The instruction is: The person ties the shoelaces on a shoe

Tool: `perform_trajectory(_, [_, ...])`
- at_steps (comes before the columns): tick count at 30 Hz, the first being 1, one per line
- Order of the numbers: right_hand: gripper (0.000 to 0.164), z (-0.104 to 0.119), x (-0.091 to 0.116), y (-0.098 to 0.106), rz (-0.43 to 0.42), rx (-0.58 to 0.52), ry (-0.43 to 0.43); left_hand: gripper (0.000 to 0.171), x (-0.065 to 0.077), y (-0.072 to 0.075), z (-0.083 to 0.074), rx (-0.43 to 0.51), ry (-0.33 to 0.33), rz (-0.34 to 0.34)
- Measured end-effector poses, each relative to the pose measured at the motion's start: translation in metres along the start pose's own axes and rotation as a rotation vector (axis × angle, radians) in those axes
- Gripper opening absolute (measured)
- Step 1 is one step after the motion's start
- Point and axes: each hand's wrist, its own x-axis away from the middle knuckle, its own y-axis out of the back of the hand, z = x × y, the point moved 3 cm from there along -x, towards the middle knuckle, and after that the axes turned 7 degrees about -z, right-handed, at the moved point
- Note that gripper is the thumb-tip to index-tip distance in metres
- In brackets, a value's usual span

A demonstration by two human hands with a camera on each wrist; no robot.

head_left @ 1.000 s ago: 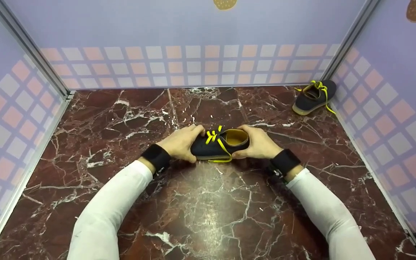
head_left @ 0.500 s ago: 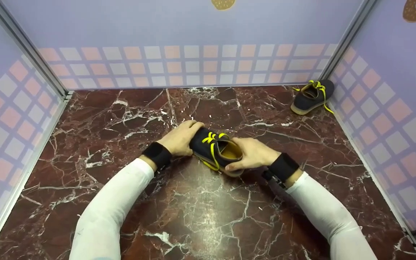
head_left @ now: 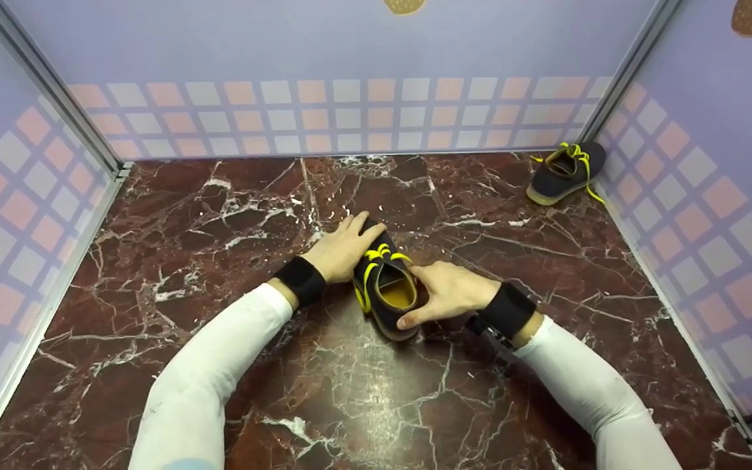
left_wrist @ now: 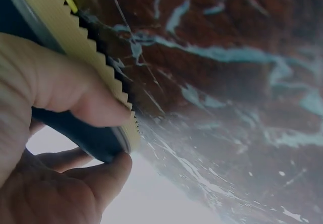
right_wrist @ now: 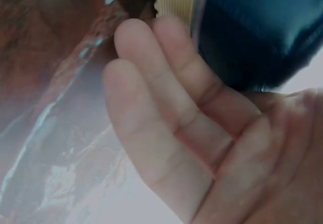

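Note:
A dark navy shoe point(head_left: 376, 301) with a tan lining and yellow laces point(head_left: 378, 252) is in the middle of the head view, toe away from me and slightly left. Its toe end is gripped by my left hand point(head_left: 342, 251). In the left wrist view, thumb and fingers pinch the toe around the serrated tan sole point(left_wrist: 96, 57). My right hand point(head_left: 454, 289) holds the heel end, the thumb at the back of the heel and the fingers along the right side. The right wrist view shows the fingers point(right_wrist: 151, 98) beside the sole and dark upper point(right_wrist: 252, 32).
A matching shoe point(head_left: 565, 171) with yellow laces stands in the far right corner, against the right wall point(head_left: 696, 189). The tabletop point(head_left: 232, 196) is dark red marble pattern, with small white flecks beyond the left hand. Walls close off the back and both sides.
The shoe has turned from lying sideways, toe left, to toe pointing away. My right hand has swung the heel toward me; my left hand has shifted slightly right with the toe.

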Motion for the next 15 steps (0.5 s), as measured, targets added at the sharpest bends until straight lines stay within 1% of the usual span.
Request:
perform_trajectory(3, [0.069, 0.0042, 0.0011, 0.0013, -0.002, -0.001, 0.024, 0.088, -0.0002, -0.0012, -0.0032, 0.003, -0.04, -0.023])
perform_trajectory(5, [0.066, 0.0055, 0.0018, 0.0018, -0.006, -0.004, 0.03, 0.086, -0.0005, -0.0019, -0.0046, 0.007, -0.052, -0.03])
perform_trajectory(9, [0.062, 0.0059, 0.0029, 0.0029, -0.011, -0.005, 0.038, 0.085, -0.0026, -0.0031, -0.0056, 0.005, -0.056, -0.024])
perform_trajectory(12, [0.062, 0.0047, 0.003, 0.0043, -0.007, -0.021, 0.046, 0.083, -0.0048, -0.0039, -0.0053, -0.011, -0.064, -0.037])
perform_trajectory(15, [0.066, -0.0001, 0.0019, 0.0052, -0.026, -0.08, 0.041, 0.081, -0.0045, -0.0036, -0.0044, -0.036, -0.064, -0.068])
